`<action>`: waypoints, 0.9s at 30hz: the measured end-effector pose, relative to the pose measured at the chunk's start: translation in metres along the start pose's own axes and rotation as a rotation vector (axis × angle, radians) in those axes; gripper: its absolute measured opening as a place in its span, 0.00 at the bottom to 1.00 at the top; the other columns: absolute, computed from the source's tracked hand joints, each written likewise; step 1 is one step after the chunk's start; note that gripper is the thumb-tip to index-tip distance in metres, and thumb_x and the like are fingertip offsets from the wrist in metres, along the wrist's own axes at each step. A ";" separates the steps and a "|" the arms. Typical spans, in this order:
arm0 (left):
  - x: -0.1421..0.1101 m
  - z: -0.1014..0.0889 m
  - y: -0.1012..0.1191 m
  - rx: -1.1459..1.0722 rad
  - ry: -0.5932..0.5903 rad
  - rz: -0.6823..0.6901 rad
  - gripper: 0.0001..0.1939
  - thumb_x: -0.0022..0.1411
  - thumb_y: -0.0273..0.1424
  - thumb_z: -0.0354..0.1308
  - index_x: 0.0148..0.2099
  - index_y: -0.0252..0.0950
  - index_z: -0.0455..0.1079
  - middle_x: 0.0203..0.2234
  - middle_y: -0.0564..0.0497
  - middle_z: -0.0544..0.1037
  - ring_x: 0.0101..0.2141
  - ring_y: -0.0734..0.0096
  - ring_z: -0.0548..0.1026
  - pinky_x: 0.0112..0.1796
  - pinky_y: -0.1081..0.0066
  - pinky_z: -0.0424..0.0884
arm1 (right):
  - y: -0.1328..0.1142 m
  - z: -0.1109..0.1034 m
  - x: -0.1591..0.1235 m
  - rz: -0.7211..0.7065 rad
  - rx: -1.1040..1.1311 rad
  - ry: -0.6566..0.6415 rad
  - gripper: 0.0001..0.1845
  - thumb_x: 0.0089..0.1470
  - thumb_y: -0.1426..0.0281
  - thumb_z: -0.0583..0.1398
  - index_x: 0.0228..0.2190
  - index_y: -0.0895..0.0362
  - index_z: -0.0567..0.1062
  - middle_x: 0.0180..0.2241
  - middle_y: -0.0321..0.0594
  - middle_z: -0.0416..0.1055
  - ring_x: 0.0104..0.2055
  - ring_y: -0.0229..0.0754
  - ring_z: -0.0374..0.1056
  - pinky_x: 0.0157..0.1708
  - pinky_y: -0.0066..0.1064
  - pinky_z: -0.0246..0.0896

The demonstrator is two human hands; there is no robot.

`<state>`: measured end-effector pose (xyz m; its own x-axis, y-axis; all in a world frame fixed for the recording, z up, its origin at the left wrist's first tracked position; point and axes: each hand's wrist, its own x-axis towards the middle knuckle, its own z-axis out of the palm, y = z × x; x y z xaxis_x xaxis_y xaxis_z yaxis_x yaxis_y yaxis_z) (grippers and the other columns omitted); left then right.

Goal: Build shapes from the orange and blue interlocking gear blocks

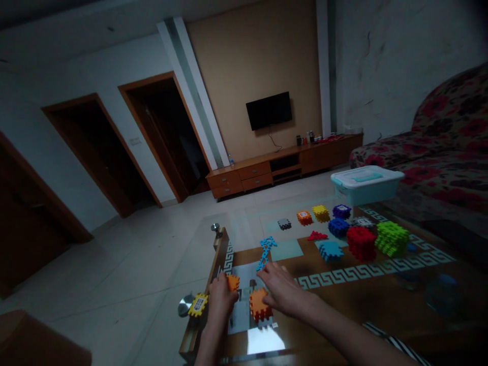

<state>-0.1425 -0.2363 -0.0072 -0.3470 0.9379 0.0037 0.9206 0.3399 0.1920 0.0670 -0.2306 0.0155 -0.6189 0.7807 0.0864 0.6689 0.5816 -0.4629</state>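
My left hand (221,296) is closed on an orange toothed foam-like tile (233,282), with its thumb on the near side. Beside it, my right hand (281,291) hangs over the glass table; its thumb touches the right edge of a stack of orange tiles (259,304), and its fingers stretch out past the far side. Just beyond those fingers lie light blue openwork pieces (267,249). A yellow tile (198,304) bearing a black-and-white pattern rests at the table's left edge, left of my left hand.
Farther right on the table (324,300) stand stacks of light blue (330,250), red (360,243), green (392,238) and dark blue tiles (338,227). Flat red pieces (317,236) lie nearby. A lidded teal box (366,189) stands behind, near a floral sofa (450,147).
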 end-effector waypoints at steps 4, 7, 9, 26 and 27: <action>-0.015 -0.016 0.007 -0.185 -0.058 0.238 0.27 0.52 0.26 0.59 0.55 0.37 0.62 0.53 0.45 0.72 0.53 0.66 0.70 0.53 0.70 0.65 | 0.019 -0.005 -0.002 0.047 0.013 0.076 0.20 0.51 0.73 0.62 0.47 0.58 0.72 0.50 0.50 0.68 0.54 0.54 0.61 0.52 0.43 0.55; -0.031 -0.023 0.016 -0.378 -0.148 0.429 0.31 0.47 0.23 0.57 0.56 0.38 0.61 0.54 0.45 0.70 0.55 0.63 0.68 0.57 0.65 0.63 | 0.028 -0.004 -0.003 0.056 -0.006 0.065 0.20 0.52 0.72 0.62 0.48 0.59 0.72 0.49 0.51 0.68 0.54 0.54 0.62 0.53 0.43 0.56; -0.040 -0.024 0.022 -0.394 -0.204 0.488 0.31 0.45 0.21 0.56 0.55 0.38 0.62 0.52 0.46 0.70 0.54 0.62 0.68 0.56 0.64 0.63 | 0.031 -0.003 -0.005 0.051 -0.014 0.060 0.20 0.52 0.72 0.63 0.48 0.58 0.72 0.49 0.50 0.68 0.53 0.54 0.62 0.52 0.44 0.57; -0.038 -0.007 0.032 -0.212 -0.312 0.450 0.49 0.37 0.22 0.65 0.64 0.41 0.56 0.63 0.43 0.58 0.62 0.53 0.57 0.61 0.57 0.55 | 0.012 0.000 -0.012 0.110 -0.125 -0.181 0.17 0.49 0.83 0.56 0.40 0.61 0.79 0.42 0.55 0.77 0.47 0.55 0.72 0.45 0.41 0.65; -0.036 -0.003 0.032 -0.221 -0.330 0.466 0.50 0.36 0.22 0.65 0.64 0.41 0.56 0.63 0.43 0.58 0.62 0.54 0.57 0.61 0.58 0.56 | 0.011 0.002 -0.011 0.121 -0.140 -0.219 0.17 0.48 0.83 0.57 0.38 0.61 0.79 0.41 0.55 0.78 0.46 0.56 0.73 0.43 0.41 0.66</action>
<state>-0.1007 -0.2595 0.0021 0.1899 0.9685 -0.1610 0.8909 -0.1011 0.4429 0.0799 -0.2333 0.0075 -0.5952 0.7871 -0.1621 0.7842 0.5249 -0.3310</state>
